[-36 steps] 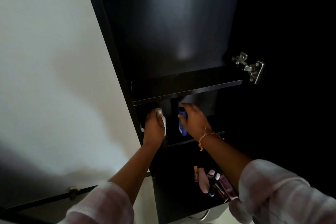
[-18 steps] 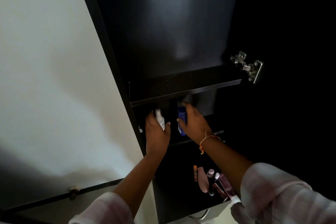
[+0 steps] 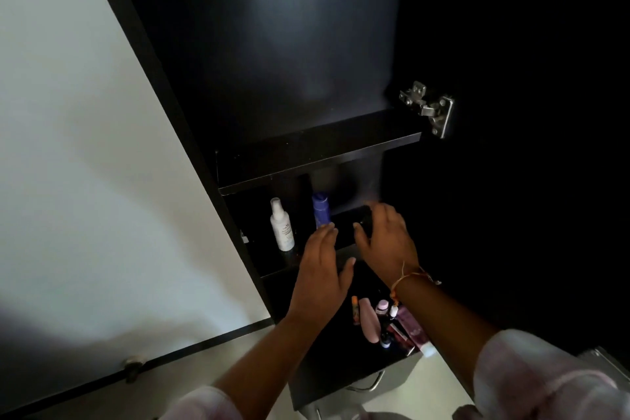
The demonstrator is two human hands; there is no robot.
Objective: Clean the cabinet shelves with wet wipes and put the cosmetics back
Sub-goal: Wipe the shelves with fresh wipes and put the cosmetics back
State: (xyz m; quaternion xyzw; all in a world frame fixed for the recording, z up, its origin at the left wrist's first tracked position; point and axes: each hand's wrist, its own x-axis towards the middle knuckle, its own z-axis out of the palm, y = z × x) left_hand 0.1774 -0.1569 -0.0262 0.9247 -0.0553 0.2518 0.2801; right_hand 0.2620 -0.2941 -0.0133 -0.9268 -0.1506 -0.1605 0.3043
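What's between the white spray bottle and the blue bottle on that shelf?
Head view: only a dark upright strip between the white spray bottle and the blue bottle; too dark to identify.

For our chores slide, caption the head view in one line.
Left hand and right hand near a white spray bottle and blue bottle upright on the dark shelf; other cosmetics below.

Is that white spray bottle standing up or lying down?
Upright. The white spray bottle stands on its base on the shelf, nozzle on top, beside the blue bottle.
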